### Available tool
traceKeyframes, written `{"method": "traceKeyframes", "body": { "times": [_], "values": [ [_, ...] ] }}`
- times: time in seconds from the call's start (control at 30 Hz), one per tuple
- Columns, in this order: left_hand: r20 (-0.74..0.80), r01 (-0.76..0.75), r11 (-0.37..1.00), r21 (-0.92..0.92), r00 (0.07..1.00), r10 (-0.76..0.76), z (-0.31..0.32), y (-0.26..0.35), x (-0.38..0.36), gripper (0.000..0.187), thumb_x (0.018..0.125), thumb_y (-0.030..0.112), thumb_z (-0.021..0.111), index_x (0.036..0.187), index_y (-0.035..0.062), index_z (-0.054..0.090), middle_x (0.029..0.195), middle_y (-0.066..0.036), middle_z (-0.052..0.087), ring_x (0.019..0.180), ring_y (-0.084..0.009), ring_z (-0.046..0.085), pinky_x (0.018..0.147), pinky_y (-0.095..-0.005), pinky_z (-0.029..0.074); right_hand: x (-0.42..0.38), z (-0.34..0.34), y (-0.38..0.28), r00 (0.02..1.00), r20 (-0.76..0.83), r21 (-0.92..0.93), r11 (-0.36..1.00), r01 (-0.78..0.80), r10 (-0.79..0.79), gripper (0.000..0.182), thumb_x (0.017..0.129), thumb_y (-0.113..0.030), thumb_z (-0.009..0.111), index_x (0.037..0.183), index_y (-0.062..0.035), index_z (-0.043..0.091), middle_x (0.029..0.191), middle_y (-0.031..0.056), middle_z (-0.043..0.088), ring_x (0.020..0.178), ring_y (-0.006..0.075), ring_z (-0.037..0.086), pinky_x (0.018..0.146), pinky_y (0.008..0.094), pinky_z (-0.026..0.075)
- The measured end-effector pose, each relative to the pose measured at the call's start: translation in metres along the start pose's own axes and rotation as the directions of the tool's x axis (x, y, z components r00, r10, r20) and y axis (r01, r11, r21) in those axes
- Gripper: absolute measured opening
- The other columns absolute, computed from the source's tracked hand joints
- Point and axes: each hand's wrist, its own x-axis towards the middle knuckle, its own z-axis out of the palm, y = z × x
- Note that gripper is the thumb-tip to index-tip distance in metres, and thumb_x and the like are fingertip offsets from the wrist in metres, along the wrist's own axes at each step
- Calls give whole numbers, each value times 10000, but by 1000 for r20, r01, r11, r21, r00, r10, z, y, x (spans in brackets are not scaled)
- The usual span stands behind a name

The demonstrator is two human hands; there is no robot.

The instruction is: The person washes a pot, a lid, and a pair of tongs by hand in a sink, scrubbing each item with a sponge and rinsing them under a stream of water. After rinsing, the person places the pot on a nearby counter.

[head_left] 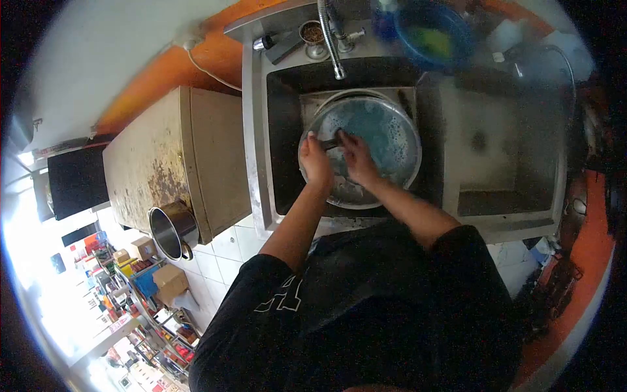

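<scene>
A large round metal basin (385,140) full of soapy bluish water stands in the dark sink (284,130) under the tap (331,39). My left hand (316,161) is over the basin's near left rim, closed on a small dark item (330,144) that I cannot name. My right hand (356,157) is right beside it, fingers spread over the same item and the foamy water. Both forearms reach in from the bottom of the view.
A blue bowl (431,36) with something green sits behind the sink at the right. A drainboard (496,144) lies right of the basin. Left of the sink stands a worn beige cabinet (170,163), a steel pot (171,230) below it. Shelves of goods (130,287) fill the lower left.
</scene>
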Motion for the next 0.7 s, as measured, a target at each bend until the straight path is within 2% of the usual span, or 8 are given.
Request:
{"method": "traceKeyframes", "body": {
  "times": [0.07,0.1,0.17,0.27,0.33,0.43,0.57,0.7],
  "values": [
    [52,23,947,-321,999,-7,-15,-13,12,291,993,277,454,864,28,532,826,-31,583,752,-138,538,708,-294,431,0,4,-23,992,-22,-65,991,120,-122,476,957,-117,480,1418,-207,405,1298,227,441,1147,389,476,970,432,404],
    [73,-258,950,178,966,248,-28,-53,31,272,985,268,465,913,18,544,877,-61,614,798,-171,584,745,-309,457,2,-4,-38,992,23,-6,992,127,-127,483,951,-116,491,1415,-218,408,1292,224,446,1143,394,478,972,429,403],
    [-4,-105,993,46,994,105,-30,-41,22,268,982,268,473,923,18,548,886,-65,613,798,-172,585,736,-307,459,5,-5,-33,989,66,55,990,130,-134,490,944,-115,503,1413,-229,412,1286,220,450,1139,399,481,973,425,402],
    [-59,-20,996,-91,998,15,-27,-43,20,264,974,268,490,951,14,557,916,-74,611,825,-178,586,741,-307,463,18,10,2,974,92,69,974,-215,209,519,924,-85,519,1409,-239,418,1267,212,465,1134,400,484,973,429,402],
    [-68,-66,995,-79,996,60,-31,-49,23,265,971,267,498,968,10,561,937,-78,611,853,-183,587,755,-308,465,7,26,-17,996,-64,-164,985,51,-62,522,921,-63,511,1411,-217,414,1242,212,485,1128,388,495,955,432,415],
    [22,-223,929,294,974,227,-37,-56,27,268,962,270,519,985,7,565,961,-77,608,888,-185,580,780,-305,459,1,10,-48,963,-46,59,962,268,-266,609,820,81,503,1371,-176,474,1213,228,540,1055,348,559,905,410,462],
    [-34,22,968,-251,999,-31,-27,-54,25,261,964,257,516,1007,4,560,947,-79,609,869,-191,589,783,-315,465,17,15,11,985,-23,136,977,-164,169,705,803,120,499,1405,-241,428,1266,195,512,1032,343,566,944,403,439],
    [-85,281,880,-383,938,-337,-23,-32,26,280,964,256,518,1069,0,556,1005,-91,604,891,-201,585,816,-322,461,-1,14,-31,996,-76,-131,991,40,-50,654,832,80,515,1417,-194,411,1189,190,570,986,328,582,943,401,434]
  ]
}}
